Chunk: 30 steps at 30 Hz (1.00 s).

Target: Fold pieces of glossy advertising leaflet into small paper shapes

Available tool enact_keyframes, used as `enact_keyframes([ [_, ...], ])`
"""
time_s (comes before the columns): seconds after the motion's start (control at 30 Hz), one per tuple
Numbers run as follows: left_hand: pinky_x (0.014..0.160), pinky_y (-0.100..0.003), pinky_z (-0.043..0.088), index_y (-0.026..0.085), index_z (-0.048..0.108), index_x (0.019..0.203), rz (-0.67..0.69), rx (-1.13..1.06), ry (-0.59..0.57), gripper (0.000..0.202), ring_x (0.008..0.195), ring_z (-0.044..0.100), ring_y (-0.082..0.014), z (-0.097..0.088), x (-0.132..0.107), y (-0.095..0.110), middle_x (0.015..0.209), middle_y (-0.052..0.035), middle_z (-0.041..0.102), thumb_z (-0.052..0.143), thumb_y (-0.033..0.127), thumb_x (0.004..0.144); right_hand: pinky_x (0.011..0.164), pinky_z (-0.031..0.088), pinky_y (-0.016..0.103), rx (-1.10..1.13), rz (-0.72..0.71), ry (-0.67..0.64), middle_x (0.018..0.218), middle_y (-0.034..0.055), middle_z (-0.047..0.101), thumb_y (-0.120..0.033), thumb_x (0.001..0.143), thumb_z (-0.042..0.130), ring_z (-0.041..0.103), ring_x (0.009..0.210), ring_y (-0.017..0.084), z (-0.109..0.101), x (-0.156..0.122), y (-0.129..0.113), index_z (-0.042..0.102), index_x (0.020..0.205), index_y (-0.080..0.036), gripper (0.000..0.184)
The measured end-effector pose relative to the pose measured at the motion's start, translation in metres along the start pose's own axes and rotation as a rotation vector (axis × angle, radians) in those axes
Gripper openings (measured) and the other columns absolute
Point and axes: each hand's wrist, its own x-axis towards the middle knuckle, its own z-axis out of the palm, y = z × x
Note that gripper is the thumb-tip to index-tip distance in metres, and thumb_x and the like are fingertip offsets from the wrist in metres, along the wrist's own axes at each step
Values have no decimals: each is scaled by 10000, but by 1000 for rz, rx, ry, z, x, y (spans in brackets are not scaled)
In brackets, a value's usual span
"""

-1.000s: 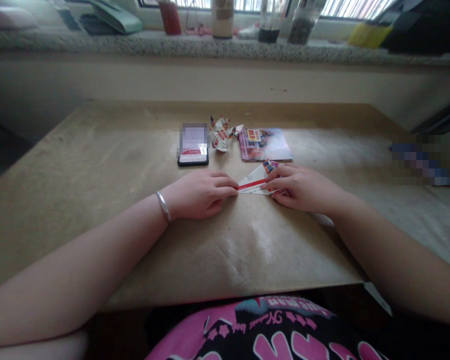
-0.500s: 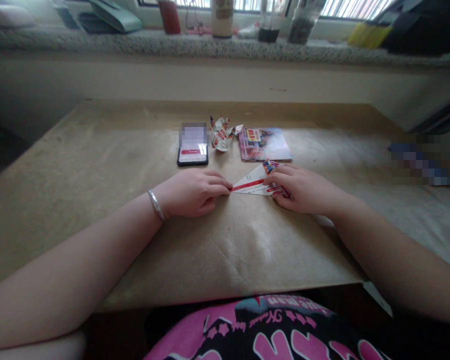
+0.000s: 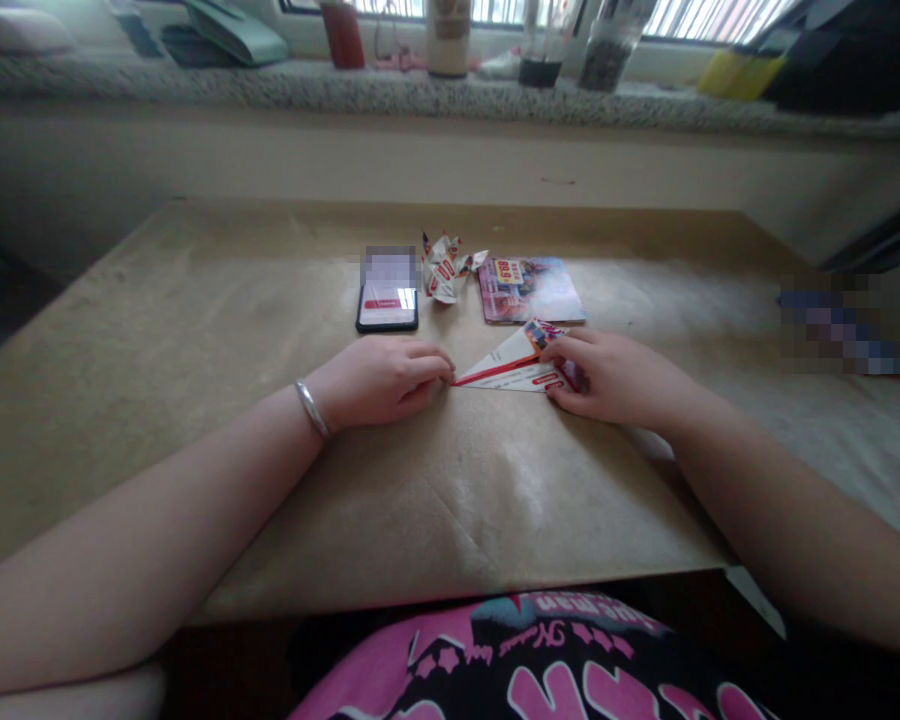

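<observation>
A sheet of printed paper folded into a long pointed triangle (image 3: pixel 506 375) lies on the table, white with red strips along its middle crease. At its narrow left tip rest the curled, closed fingertips of my left hand (image 3: pixel 390 380), which wears a silver bangle on the wrist. My right hand (image 3: pixel 604 375) grips the wide right end, thumb at the lower edge and fingers on top. Part of that colourful end is hidden under the right fingers.
Beyond the paper lie a phone (image 3: pixel 388 300), a crumpled piece of printed paper (image 3: pixel 444 272) and a colourful booklet (image 3: pixel 536 290). A blurred flat item (image 3: pixel 844 330) is at the table's right. Bottles and jars stand on the stone windowsill (image 3: pixel 390 95).
My left fingers have shifted slightly left and curled more, with more of the paper's tip showing. The right fingers have slid a little right, baring more of the printed surface.
</observation>
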Motion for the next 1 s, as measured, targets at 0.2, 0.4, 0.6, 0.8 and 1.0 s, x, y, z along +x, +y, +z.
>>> enact_keyframes([
  [0.2,871,-288,527,192,666,1123,37,4,-14,300,1033,638,-180,4,2,0,1170,-66,682,423,221,949,725,457,318,-8,-17,32,921,80,683,-297,823,566,627,820,224,2,4,-9,653,960,-195,191],
  [0.4,918,-343,516,177,636,1205,23,-1,-59,326,1054,602,-212,6,5,2,1187,-90,655,470,225,928,841,459,343,-19,-142,104,1004,86,695,-207,870,512,608,948,241,10,7,-15,665,985,-180,194],
  [0.6,879,-342,510,193,619,1229,55,81,-62,330,1010,594,-217,8,8,5,1131,-86,654,466,280,949,849,439,337,39,-269,190,1095,50,704,-162,940,443,590,962,212,24,19,-18,714,1031,-224,292],
  [0.8,851,-328,501,212,580,1283,78,144,-35,357,978,592,-208,9,10,6,1103,-80,657,428,296,971,812,410,354,-42,-310,131,1140,56,675,-195,948,464,553,957,225,24,28,-27,644,1224,-273,339],
  [1.0,872,-325,502,197,634,1179,70,108,-33,297,1023,593,-211,7,10,7,1152,-64,669,455,265,952,803,394,349,-116,-294,92,1139,89,653,-208,924,489,544,979,235,17,22,-25,645,1197,-246,316],
])
